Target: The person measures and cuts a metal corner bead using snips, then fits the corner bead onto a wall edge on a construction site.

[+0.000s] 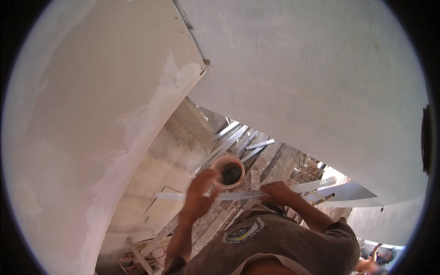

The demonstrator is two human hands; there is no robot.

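A long, thin metal strip [243,195], pale grey with a ribbed or perforated face at its right part, lies crosswise in front of my body. My left hand [202,192] is closed around it left of the middle, its fingers slightly blurred. Farther right, my right hand [277,193] grips the same strip, knuckles up, with the fingertips hidden. Both ends of the strip stick out past my hands. Just beyond my left hand stands a pinkish bucket [222,160] with a dark, rounded thing inside that I cannot make out.
Wooden planks [270,162] form the footing below, with several loose metal profiles [234,137] lying on them. A large, patched panel [128,82] rises at the left. Another grey panel [311,78] hangs overhead at the right. Another person [373,261] shows at the lower right.
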